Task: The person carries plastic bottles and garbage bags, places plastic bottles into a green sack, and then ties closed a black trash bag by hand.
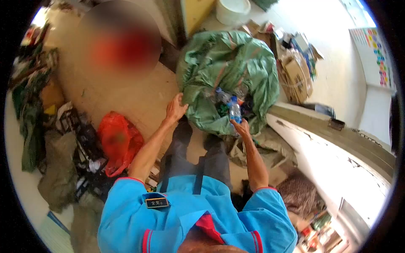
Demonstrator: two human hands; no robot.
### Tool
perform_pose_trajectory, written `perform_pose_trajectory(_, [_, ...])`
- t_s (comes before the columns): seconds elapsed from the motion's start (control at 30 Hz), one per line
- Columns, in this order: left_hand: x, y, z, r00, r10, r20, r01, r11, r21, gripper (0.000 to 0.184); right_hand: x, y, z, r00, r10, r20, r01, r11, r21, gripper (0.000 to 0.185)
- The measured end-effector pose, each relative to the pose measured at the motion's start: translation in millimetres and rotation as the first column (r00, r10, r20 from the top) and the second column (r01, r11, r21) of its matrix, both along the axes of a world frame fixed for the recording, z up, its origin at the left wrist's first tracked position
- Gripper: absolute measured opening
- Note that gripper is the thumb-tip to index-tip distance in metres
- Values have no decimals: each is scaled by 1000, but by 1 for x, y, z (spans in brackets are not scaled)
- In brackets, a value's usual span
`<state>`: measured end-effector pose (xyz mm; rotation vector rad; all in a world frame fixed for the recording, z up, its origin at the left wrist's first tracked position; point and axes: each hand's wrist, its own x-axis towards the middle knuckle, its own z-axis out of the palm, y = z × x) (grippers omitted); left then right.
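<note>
A large green woven sack [228,59] stands open in front of me, with several plastic bottles inside its mouth. At its left rim is my left hand [176,109], its fingers curled at the green material, apparently pinching the edge. My right hand [241,127] grips the lower end of a clear plastic bottle [235,110] with a blue cap, held over the sack's opening. The bottle's cap end points away from me, toward the other bottles.
A red plastic bag [120,143] lies left, beside dark sacks [59,173]. Flattened cardboard [296,76] and a white bucket [233,10] are beyond the green sack. A wooden beam [329,124] runs along the right. A blurred area covers the upper left.
</note>
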<state>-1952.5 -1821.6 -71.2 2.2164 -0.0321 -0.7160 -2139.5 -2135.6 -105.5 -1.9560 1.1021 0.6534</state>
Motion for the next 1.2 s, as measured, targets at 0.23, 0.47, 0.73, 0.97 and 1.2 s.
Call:
perform_pose_trajectory(0.23, [35,-88,-20,705,-576,413,514,817,262,82,15,8,6,998,-45,43,43,998,53,90])
perform_pose_trajectory(0.47, [94,-125,-62,646,-619,447,426,778,462,70,13,-1,-18,992,-32,126,28,999,34,96])
perform_pose_trajectory(0.73, [194,-166,21,952,74,297,-20,983,-181,33,47,-2,-48,922,97,374,-67,994,-91,82])
perform_pose_trajectory(0.97, [285,-157,88,924,294,-246,-383,708,-593,28,154,-31,-35,923,274,271,-251,961,-117,74])
perform_pose_trajectory(1.2, [303,-104,88,980,83,181,23,856,-516,29,186,-85,26,954,-42,297,113,968,-226,62])
